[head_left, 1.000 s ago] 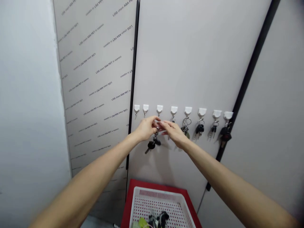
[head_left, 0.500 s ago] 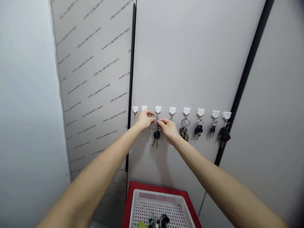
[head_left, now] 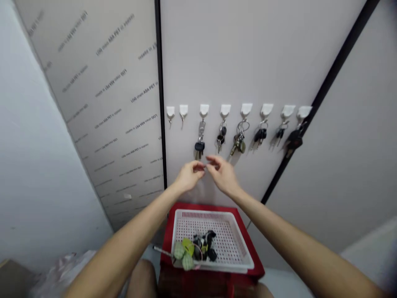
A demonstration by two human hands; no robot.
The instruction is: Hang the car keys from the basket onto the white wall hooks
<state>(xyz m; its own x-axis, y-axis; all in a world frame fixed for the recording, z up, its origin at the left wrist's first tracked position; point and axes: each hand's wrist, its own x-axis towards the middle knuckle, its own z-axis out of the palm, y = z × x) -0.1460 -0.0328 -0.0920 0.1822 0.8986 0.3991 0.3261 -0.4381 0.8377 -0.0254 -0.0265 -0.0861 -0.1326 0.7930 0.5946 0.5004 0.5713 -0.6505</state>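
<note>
A row of white wall hooks (head_left: 226, 110) runs across the pale panel. A black-headed key bunch (head_left: 199, 140) hangs on the third hook from the left; the two hooks left of it (head_left: 176, 111) are bare. Further key bunches (head_left: 238, 140) hang on the hooks to the right. My left hand (head_left: 190, 177) and my right hand (head_left: 222, 173) hover just below the hanging bunch, fingertips nearly touching each other, fingers loosely curled and holding nothing. Neither hand touches the keys.
A white perforated basket (head_left: 238, 244) sits on a red stool (head_left: 257, 271) under the hooks, holding more keys with green and black tags (head_left: 195, 248). A black vertical strip (head_left: 159, 103) divides the panels. A film-covered panel (head_left: 102, 95) stands to the left.
Both hands let go of the black key bunch, which now hangs on the third hook, and dropped down away from the hooks. The view tilted down, showing more of the basket.
</note>
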